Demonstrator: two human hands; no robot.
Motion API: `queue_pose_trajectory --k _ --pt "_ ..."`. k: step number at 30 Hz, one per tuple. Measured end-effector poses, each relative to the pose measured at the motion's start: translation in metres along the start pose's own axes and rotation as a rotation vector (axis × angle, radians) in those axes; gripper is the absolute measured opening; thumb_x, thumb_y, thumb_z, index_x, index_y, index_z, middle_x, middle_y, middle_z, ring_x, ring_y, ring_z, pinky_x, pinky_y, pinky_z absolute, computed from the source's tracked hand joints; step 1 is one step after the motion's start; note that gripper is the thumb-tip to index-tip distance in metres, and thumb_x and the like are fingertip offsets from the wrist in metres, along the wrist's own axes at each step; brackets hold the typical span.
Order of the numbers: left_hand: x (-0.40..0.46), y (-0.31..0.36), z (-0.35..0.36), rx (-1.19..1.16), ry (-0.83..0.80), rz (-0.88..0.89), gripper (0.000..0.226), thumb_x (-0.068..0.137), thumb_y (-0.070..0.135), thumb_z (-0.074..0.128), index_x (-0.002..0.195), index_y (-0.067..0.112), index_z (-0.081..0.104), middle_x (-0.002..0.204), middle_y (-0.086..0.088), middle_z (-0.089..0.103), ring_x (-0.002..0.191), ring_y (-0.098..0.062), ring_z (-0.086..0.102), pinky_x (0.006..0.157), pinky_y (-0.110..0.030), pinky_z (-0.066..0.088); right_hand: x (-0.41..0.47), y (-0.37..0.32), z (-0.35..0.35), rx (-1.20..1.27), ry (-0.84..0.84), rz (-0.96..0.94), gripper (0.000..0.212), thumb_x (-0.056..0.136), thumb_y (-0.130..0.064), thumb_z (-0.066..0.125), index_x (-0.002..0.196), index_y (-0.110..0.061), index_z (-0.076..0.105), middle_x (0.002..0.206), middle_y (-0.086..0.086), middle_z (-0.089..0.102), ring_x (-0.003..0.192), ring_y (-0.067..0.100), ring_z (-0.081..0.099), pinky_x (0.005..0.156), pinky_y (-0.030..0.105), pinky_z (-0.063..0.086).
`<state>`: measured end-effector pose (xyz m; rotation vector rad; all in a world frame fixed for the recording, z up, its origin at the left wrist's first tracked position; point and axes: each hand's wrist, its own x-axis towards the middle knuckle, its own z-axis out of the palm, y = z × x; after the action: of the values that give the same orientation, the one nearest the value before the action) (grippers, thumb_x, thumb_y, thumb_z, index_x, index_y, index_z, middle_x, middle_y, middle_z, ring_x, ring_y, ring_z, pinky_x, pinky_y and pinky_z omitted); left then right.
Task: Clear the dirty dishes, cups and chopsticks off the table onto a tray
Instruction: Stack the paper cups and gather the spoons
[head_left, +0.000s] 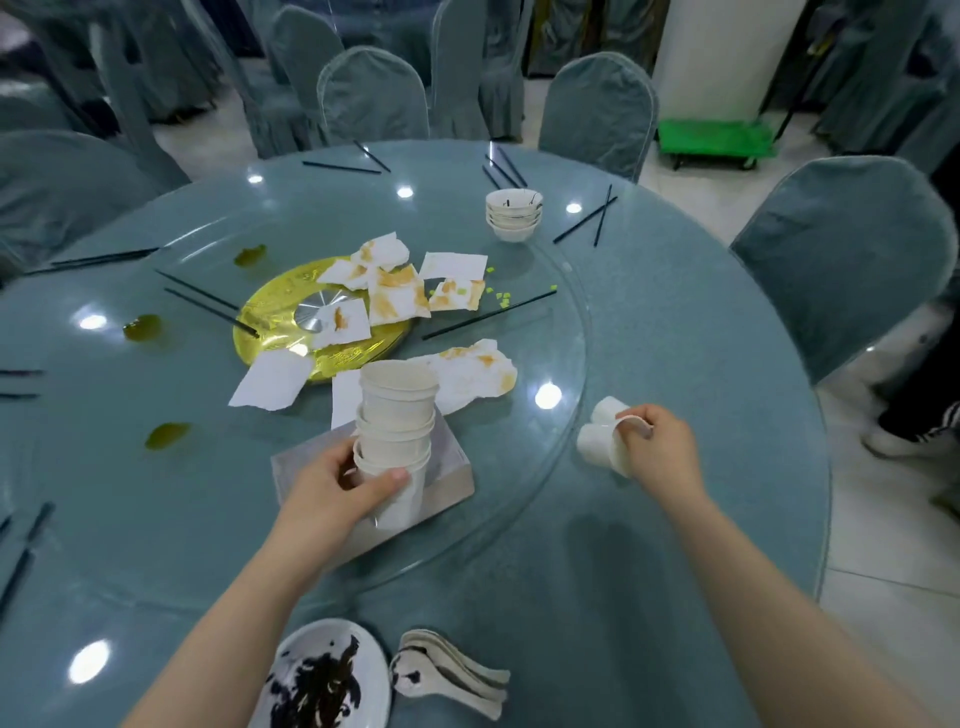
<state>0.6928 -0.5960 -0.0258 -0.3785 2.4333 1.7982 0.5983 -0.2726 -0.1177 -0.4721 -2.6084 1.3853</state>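
My left hand (337, 486) grips the bottom of a tall stack of white cups (397, 421), held upright over a grey tray (452, 478) on the glass turntable. My right hand (657, 447) holds two white cups (600, 434) tipped on their sides, just above the table's right part. A stack of white bowls (513, 214) stands at the far side. Black chopsticks (488, 315) lie scattered around the table. At the near edge sit a dirty white plate (327, 675) and a pile of white spoons (452, 673).
Stained paper napkins (397, 291) cover a gold centre disc (291, 312). Oily spots (143, 327) mark the glass turntable. Chairs in grey-blue covers (597, 111) ring the round table (675, 322). A green cart (717, 137) stands on the floor far right, and a person's leg (930, 415) is at the right.
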Motion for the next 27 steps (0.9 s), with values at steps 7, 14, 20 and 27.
queue_pose_trajectory --k 7,14,20,27 --pt "-0.009 -0.001 -0.004 -0.025 0.005 -0.015 0.041 0.081 0.015 0.072 0.121 0.015 0.061 0.112 0.002 0.070 0.101 -0.013 0.064 0.087 -0.029 0.049 -0.010 0.019 -0.007 0.060 0.216 0.197 0.014 0.088 -0.007 0.049 0.098 -0.009 0.058 0.095 0.019 0.064 0.078 0.022 0.051 0.070 0.029 0.037" --pt "0.001 -0.006 0.005 0.011 -0.012 -0.049 0.042 0.079 0.022 0.074 0.119 0.017 0.062 0.112 0.002 0.069 0.104 -0.017 0.063 0.094 -0.038 0.049 -0.012 0.052 -0.012 0.015 0.224 0.305 0.016 0.081 -0.005 0.056 0.094 -0.014 0.051 0.098 0.017 0.063 0.079 0.027 0.052 0.069 0.031 0.038" --pt "0.011 -0.007 0.017 0.032 0.004 -0.064 0.039 0.077 0.021 0.075 0.115 0.020 0.064 0.108 0.006 0.070 0.101 -0.015 0.064 0.092 -0.033 0.049 0.006 0.067 -0.012 -0.035 0.259 0.328 0.022 0.082 -0.004 0.054 0.102 -0.011 0.049 0.109 0.016 0.058 0.094 0.033 0.055 0.081 0.041 0.046" --pt "0.019 -0.005 0.020 0.051 0.001 -0.065 0.037 0.079 0.019 0.074 0.115 0.020 0.064 0.108 0.007 0.071 0.100 -0.013 0.065 0.087 -0.029 0.049 0.031 0.063 0.013 -0.010 0.161 0.248 0.020 0.082 0.000 0.048 0.095 -0.016 0.049 0.103 0.013 0.058 0.083 0.025 0.050 0.069 0.033 0.038"
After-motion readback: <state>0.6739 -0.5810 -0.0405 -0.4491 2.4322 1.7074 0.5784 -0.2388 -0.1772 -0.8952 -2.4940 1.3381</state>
